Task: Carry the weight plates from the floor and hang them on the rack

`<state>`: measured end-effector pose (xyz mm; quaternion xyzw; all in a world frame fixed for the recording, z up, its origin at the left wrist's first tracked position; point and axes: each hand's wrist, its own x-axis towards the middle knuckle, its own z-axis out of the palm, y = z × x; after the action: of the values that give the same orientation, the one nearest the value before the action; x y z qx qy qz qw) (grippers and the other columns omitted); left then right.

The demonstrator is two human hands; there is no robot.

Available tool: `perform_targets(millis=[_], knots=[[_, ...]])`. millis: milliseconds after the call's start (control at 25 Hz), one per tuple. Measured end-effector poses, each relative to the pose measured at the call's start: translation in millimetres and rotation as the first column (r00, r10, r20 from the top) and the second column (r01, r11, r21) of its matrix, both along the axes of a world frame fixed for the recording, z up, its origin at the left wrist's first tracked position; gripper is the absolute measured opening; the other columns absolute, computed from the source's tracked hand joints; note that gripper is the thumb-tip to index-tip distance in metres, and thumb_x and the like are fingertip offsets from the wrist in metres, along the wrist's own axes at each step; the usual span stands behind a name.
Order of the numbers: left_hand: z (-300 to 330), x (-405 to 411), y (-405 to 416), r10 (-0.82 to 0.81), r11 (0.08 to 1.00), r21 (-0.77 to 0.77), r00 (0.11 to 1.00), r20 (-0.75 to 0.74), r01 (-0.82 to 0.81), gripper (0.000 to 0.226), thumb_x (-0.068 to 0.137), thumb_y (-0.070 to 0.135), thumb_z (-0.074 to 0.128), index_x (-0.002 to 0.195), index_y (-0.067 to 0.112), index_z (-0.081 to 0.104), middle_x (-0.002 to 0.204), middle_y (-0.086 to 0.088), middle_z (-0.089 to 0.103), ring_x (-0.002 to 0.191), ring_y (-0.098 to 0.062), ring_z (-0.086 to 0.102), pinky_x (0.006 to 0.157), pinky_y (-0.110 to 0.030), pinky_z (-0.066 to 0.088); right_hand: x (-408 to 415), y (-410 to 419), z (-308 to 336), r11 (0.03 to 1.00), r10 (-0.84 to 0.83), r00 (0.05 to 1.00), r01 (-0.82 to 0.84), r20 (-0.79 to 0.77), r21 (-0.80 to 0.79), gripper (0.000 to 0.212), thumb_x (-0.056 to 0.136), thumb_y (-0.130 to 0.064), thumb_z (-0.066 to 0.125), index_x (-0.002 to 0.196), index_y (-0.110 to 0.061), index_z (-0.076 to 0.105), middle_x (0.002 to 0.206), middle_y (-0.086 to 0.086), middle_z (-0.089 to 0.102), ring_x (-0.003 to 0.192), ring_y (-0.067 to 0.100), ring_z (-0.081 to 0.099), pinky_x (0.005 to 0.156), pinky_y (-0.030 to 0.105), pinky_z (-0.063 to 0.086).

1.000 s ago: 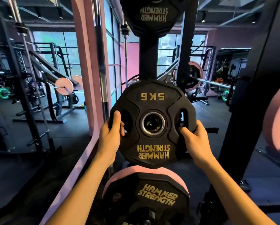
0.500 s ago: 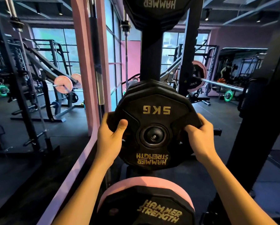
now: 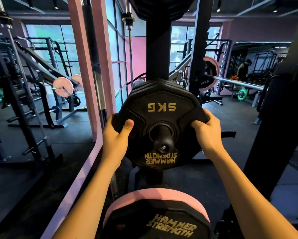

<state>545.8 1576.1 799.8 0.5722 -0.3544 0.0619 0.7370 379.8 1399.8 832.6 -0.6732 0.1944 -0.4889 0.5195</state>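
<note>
5kg plate (image 3: 162, 121) is on the rack's storage peg (image 3: 162, 141), peg end poking out through the centre hole. printed text reads upside down, "5kg" at top, "hammer strength" at bottom. more black plates (image 3: 155, 84) stacked behind it on the same peg, edges visible above.

left hand (image 3: 116, 141) grips the plate's left edge, thumb across the front face, fingers wrapped behind. right hand (image 3: 207, 131) grips the right edge, fingers curled over the rim, thumb on the front.

rack upright (image 3: 157, 49) runs straight up behind the plate. lower peg holds a pink-rimmed plate (image 3: 156, 214) with a black face, directly below, near bottom of frame, not touching the 5kg one.

background: loaded barbell (image 3: 231, 81) with pink plate to the right, pink pillar (image 3: 91, 66) left, other racks, black rubber floor (image 3: 41, 169). a person far right, too small to detail.
</note>
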Motion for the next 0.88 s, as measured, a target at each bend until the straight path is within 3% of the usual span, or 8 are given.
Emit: perform_targets(millis=[120,240,360,440,560,640,720,880], knots=[[1,0,-1,-0.006,0.999,0.038,1.000,0.003,0.006,0.031,0.077,0.065,0.064,0.102,0.049,0.058,0.099,0.033,0.069,0.096,0.012,0.064,0.072,-0.005,0.050,0,1,-2,1.000,-0.020,1.000,0.020,-0.014,0.012,0.029,0.059,-0.011,0.054,0.086,-0.001,0.056,0.065,-0.003,0.057,0.055,0.010,0.049,0.050,0.025,0.041],[3,-1,-1,0.005,0.995,0.103,1.000,-0.006,-0.004,0.036,0.078,0.069,0.059,0.106,0.048,0.054,0.096,0.036,0.065,0.094,0.018,0.060,0.074,-0.006,0.046,-5,3,-5,0.999,-0.024,0.998,0.026,-0.050,0.040,0.031,0.064,-0.019,0.058,0.093,-0.008,0.059,0.079,0.003,0.061,0.067,0.014,0.055,0.060,0.030,0.045],[-18,-4,5,-0.005,0.984,0.179,0.999,-0.039,0.012,0.037,0.088,0.059,0.059,0.120,0.041,0.053,0.109,0.027,0.062,0.103,0.008,0.058,0.084,-0.016,0.048,-17,11,-23,0.997,0.020,0.995,-0.012,-0.095,0.082,0.029,0.076,-0.021,0.065,0.103,-0.012,0.061,0.093,0.008,0.068,0.079,0.015,0.063,0.070,0.033,0.052],[-46,-12,13,-0.017,0.971,0.233,0.992,-0.129,0.047,0.022,0.093,0.053,0.058,0.110,0.040,0.054,0.107,0.018,0.064,0.099,0.000,0.064,0.077,-0.018,0.053,-32,19,-49,0.997,0.013,0.991,-0.002,-0.134,0.078,0.025,0.088,-0.017,0.066,0.111,-0.016,0.058,0.103,0.007,0.069,0.090,0.017,0.066,0.077,0.037,0.054],[-98,-36,35,0.030,0.952,0.304,0.971,-0.238,0.045,0.004,0.097,0.040,0.057,0.094,0.038,0.059,0.096,0.006,0.070,0.086,-0.016,0.072,0.065,-0.023,0.056,-63,36,-92,0.990,0.038,0.984,-0.013,-0.174,0.142,0.026,0.094,-0.020,0.063,0.119,-0.020,0.055,0.103,0.001,0.069,0.092,0.017,0.070,0.071,0.032,0.056],[-139,-62,55,0.050,0.916,0.394,0.955,-0.293,0.073,0.005,0.098,0.036,0.058,0.094,0.036,0.061,0.096,0.001,0.071,0.081,-0.016,0.072,0.065,-0.028,0.056,-94,51,-126,0.980,0.054,0.973,-0.008,-0.225,0.200,0.016,0.095,-0.019,0.063,0.111,-0.021,0.059,0.098,0.002,0.069,0.088,0.018,0.070,0.064,0.028,0.056],[-179,-95,81,0.043,0.867,0.473,0.922,-0.386,0.157,0.006,0.098,0.034,0.058,0.096,0.031,0.062,0.096,-0.003,0.072,0.075,-0.012,0.072,0.059,-0.024,0.053,-130,69,-164,0.970,0.076,0.948,0.001,-0.308,0.243,0.010,0.095,-0.020,0.062,0.105,-0.022,0.061,0.099,0.003,0.071,0.085,0.015,0.071,0.062,0.027,0.057],[-248,-166,133,0.086,0.726,0.612,0.841,-0.535,0.315,0.009,0.100,0.033,0.057,0.099,0.026,0.062,0.100,-0.005,0.070,0.084,-0.017,0.071,0.067,-0.026,0.054,-202,109,-246,0.927,0.126,0.898,0.045,-0.422,0.373,0.003,0.096,-0.021,0.061,0.098,-0.023,0.062,0.094,0.001,0.071,0.079,0.012,0.070,0.062,0.027,0.054]])
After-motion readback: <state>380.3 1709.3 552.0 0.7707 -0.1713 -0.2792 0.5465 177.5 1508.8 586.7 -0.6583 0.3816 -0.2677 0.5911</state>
